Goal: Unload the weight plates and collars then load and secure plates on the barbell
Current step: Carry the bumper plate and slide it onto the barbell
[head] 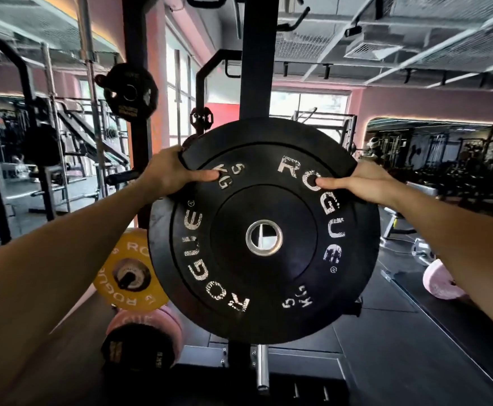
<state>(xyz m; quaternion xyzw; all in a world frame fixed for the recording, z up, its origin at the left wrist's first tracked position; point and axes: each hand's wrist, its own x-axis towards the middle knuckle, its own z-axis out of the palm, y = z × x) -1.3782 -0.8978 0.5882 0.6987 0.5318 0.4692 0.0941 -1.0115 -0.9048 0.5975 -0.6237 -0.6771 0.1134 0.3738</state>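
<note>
A black 5 kg Rogue bumper plate (264, 291) fills the middle of the view, upright and facing me, its steel centre hole showing light through it. My left hand (172, 172) grips its upper left rim, thumb on the face and fingers behind. On the upper right rim my right hand (362, 183) grips the same way. The plate hangs in front of a black rack upright (257, 54). I cannot tell whether it sits on a peg. No barbell sleeve or collar is plainly visible.
A yellow Rogue plate (119, 259) sits on a storage peg at lower left, with pink and small black plates (140, 344) below it. A black grip plate (131, 92) hangs higher on the rack. A pink plate (441, 282) lies on the floor at right.
</note>
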